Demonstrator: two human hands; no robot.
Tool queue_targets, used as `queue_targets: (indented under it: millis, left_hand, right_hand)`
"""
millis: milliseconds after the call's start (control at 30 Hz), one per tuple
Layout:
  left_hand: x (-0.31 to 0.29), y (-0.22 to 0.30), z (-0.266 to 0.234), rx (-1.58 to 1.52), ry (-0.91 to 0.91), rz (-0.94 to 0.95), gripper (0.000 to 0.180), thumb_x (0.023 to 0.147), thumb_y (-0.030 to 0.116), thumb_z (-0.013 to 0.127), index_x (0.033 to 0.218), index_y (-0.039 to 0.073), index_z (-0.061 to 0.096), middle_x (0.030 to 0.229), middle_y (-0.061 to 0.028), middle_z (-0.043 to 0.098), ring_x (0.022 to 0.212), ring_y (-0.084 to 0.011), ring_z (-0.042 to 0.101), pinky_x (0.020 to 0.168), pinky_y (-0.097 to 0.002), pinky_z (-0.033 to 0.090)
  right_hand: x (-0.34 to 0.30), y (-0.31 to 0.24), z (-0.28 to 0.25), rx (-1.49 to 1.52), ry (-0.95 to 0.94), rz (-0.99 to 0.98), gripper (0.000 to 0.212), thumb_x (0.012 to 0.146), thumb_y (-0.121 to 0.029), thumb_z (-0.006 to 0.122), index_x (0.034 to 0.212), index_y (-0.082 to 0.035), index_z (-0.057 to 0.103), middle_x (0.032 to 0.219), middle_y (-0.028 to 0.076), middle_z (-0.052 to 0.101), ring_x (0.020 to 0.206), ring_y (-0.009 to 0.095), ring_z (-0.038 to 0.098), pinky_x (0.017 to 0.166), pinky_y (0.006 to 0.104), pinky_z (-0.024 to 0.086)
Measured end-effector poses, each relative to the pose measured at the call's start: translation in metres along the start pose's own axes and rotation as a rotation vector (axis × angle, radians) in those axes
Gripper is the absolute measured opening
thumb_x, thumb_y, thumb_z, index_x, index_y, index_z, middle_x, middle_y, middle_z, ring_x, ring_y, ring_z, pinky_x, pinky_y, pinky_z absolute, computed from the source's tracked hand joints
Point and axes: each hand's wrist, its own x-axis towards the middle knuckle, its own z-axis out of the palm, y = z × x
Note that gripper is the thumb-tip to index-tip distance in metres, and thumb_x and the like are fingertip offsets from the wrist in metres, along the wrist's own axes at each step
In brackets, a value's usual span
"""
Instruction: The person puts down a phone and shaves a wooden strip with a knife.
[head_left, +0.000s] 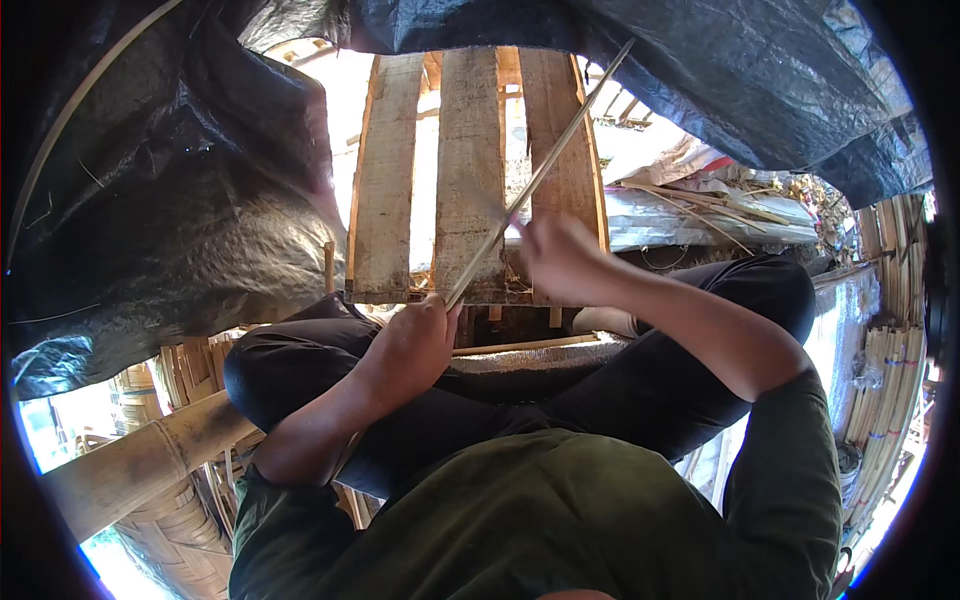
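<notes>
Green shirt (pixel 560 510) nearest; beyond, your left hand (pixel 412 342) clasps the pale strip's (pixel 556 154) near end. Your right hand (pixel 562 262) curls beside its middle, grip too blurred to tell. Work seems unfinished; how much remains is unclear.

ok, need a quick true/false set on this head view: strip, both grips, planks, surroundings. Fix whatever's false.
1. The left grip holds a thin pale strip. True.
2. The thin pale strip runs parallel to the planks. False: it slants across the planks, its far end up and to the right.
3. The right grip is farther from the person's body than the left grip. True.
4. Five wide planks show, butted tight together. False: three show, with gaps between them.
5. A thick bamboo pole lies at lower left. True.
6. The person's trousers are white. False: the trousers are dark.
</notes>
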Motion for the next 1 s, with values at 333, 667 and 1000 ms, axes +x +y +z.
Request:
queue_targets:
  millis: [333,667,1000]
  left_hand:
    - [0.000,-0.006,0.002,0.061,0.029,0.052,0.031,0.099,0.019,0.051,0.078,-0.003,0.053,0.060,-0.0217,0.058,0.057,-0.0377,0.064,0.053,-0.0451,0.051]
    - [-0.001,0.003,-0.006,-0.060,-0.083,-0.127,0.030,0.100,0.019,0.049,0.083,-0.006,0.055,0.067,-0.0278,0.060,0.069,-0.0458,0.063,0.064,-0.0525,0.049]
    - [0.000,-0.002,0.000,-0.010,0.020,0.002,0.033,0.099,0.021,0.051,0.078,-0.005,0.054,0.059,-0.0235,0.058,0.059,-0.0408,0.064,0.055,-0.0477,0.051]
  right_hand:
    - [-0.005,-0.015,-0.004,-0.089,-0.330,0.055,0.046,0.107,-0.033,0.033,0.084,0.002,0.054,0.054,0.010,0.051,0.046,0.020,0.055,0.043,0.0365,0.042]
    - [0.005,-0.019,-0.009,0.136,0.191,-0.017,0.046,0.106,-0.034,0.034,0.086,0.003,0.052,0.054,0.008,0.051,0.037,0.018,0.050,0.038,0.0354,0.043]
    - [0.001,-0.010,0.002,0.053,-0.044,-0.007,0.044,0.106,-0.031,0.037,0.082,0.001,0.054,0.055,0.009,0.049,0.046,0.020,0.048,0.047,0.0394,0.039]
